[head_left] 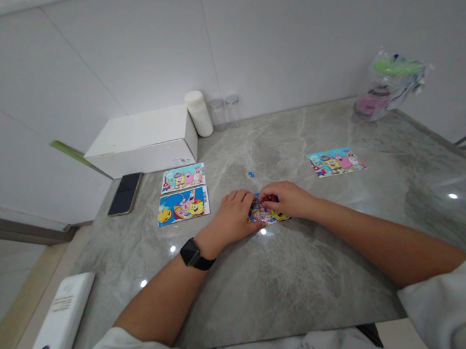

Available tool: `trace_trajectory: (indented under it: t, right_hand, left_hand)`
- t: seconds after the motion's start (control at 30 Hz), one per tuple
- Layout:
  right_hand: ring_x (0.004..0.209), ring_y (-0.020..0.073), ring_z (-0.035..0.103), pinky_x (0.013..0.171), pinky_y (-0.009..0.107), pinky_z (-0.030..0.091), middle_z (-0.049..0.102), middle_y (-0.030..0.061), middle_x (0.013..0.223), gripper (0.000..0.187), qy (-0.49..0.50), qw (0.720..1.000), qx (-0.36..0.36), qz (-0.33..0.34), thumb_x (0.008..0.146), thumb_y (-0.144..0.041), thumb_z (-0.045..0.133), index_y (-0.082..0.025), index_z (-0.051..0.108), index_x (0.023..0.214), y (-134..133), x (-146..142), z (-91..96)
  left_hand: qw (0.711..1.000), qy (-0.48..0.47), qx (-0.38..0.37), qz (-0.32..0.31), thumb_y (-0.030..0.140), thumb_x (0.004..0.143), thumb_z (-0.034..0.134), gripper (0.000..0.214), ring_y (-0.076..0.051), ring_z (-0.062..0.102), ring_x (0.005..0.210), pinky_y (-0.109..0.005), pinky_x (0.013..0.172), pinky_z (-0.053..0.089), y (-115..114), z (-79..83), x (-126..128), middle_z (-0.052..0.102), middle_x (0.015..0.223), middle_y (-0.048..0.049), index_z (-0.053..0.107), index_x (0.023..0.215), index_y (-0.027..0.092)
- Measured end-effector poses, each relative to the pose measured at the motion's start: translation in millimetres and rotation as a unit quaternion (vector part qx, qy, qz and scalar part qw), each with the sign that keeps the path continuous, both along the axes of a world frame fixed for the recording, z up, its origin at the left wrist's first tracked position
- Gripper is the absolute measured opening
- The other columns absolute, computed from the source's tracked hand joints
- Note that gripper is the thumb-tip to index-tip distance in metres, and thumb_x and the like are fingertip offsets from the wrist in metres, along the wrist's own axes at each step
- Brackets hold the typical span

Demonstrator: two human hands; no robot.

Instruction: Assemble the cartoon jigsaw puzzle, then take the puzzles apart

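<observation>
A small, colourful cartoon jigsaw puzzle [266, 214] lies on the table between my hands, partly covered by them. My left hand [237, 216] rests flat along its left side, fingers stretched out and thumb apart at the lower edge. Over the puzzle's upper right part, my right hand [285, 198] is closed in a pinch; whatever sits between the fingertips is too small and hidden to name. Just beyond the hands lie small blue jigsaw pieces [252, 175]. Off to the right is a flat cartoon picture [336, 162], apart from both hands.
Two cartoon cards, an upper one [182, 178] and a lower one [183, 206], lie left of my hands. Around them are a phone [125, 194], a white box [141, 142], a white bottle [199, 114], clear jars [233, 111], a bagged item [389, 87] and a power bank [62, 319].
</observation>
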State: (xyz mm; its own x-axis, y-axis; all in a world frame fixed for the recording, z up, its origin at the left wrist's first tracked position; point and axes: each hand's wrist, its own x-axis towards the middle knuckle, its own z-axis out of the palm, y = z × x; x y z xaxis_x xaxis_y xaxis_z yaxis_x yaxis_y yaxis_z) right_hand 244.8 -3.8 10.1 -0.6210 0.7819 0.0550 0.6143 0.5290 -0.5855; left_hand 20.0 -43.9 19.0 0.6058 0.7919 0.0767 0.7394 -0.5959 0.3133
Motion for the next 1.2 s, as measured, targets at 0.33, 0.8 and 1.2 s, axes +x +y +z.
trace_trajectory:
  t: [0.33, 0.8, 1.2]
  right_hand:
    - [0.078, 0.0154, 0.063, 0.073, 0.026, 0.041, 0.073, 0.001, 0.085, 0.009, 0.003, 1.0, -0.004, -0.004, 0.089, -0.014, 0.07, -0.02, 0.075, 0.092, -0.1, 0.2, -0.9]
    - [0.076, 0.0151, 0.062, 0.073, 0.026, 0.041, 0.073, 0.0008, 0.083, 0.011, 0.006, 1.0, -0.011, -0.005, 0.087, -0.013, 0.069, -0.021, 0.076, 0.09, -2.0, -1.9, 2.5]
    - [0.09, 0.019, 0.065, 0.085, 0.03, 0.046, 0.073, 0.006, 0.094, 0.018, -0.027, 0.998, 0.059, 0.014, 0.091, -0.011, 0.065, -0.02, 0.079, 0.098, -1.0, -1.8, -4.1]
  left_hand:
    - [1.0, 0.013, 0.006, 0.001, 0.058, 0.086, 0.077, 0.058, -0.033, 0.058, 0.127, -0.049, 0.11, 0.047, 1.2, -3.6, 0.4, 0.062, 0.134, -0.0131, 0.058, 0.128, 0.021]
    - [1.0, 0.015, 0.017, -0.001, 0.059, 0.087, 0.077, 0.06, -0.033, 0.059, 0.124, -0.048, 0.108, 0.047, 0.3, -2.5, 0.4, 0.064, 0.133, -0.0129, 0.058, 0.129, 0.02]
    - [1.0, 0.016, 0.012, 0.002, 0.057, 0.088, 0.076, 0.056, -0.032, 0.059, 0.124, -0.048, 0.108, 0.047, -0.3, -0.2, 1.2, 0.064, 0.133, -0.0126, 0.06, 0.127, 0.021]
